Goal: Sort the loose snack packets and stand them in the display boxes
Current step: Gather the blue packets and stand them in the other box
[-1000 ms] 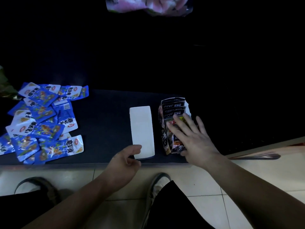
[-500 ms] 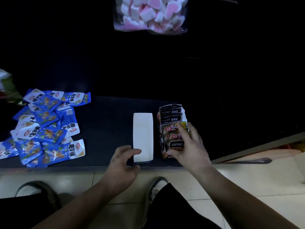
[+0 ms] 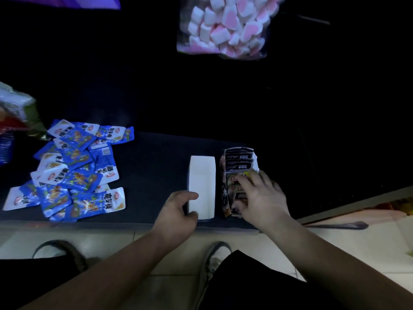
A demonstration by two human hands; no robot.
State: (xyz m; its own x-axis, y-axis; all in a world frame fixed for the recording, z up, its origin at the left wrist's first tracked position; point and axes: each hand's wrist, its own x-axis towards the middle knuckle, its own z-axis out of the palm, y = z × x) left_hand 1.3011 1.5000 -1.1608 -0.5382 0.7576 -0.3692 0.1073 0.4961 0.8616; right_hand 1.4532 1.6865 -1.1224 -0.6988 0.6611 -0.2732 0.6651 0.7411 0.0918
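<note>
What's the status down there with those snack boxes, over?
Status: left grip holds empty white box; right grip on packets in dark box. Unsorted: blue packets, loose at left. Nothing blocking the boxes.

- A dark counter (image 3: 156,175) runs across the middle, and its near edge meets the floor.
- The floor (image 3: 335,253) is laid with pale, glossy tiles with thin joints.
- Behind the counter all is near-black shadow, too dark to make out.
- The light is dim and brightest on the tiles.
- A clear bag of pink and white marshmallows (image 3: 223,27) shows high in the dark.
- A purple sheet (image 3: 67,2) fills the top left corner.
- A long dark strip (image 3: 335,225) lies on the tiles at the right.
</note>
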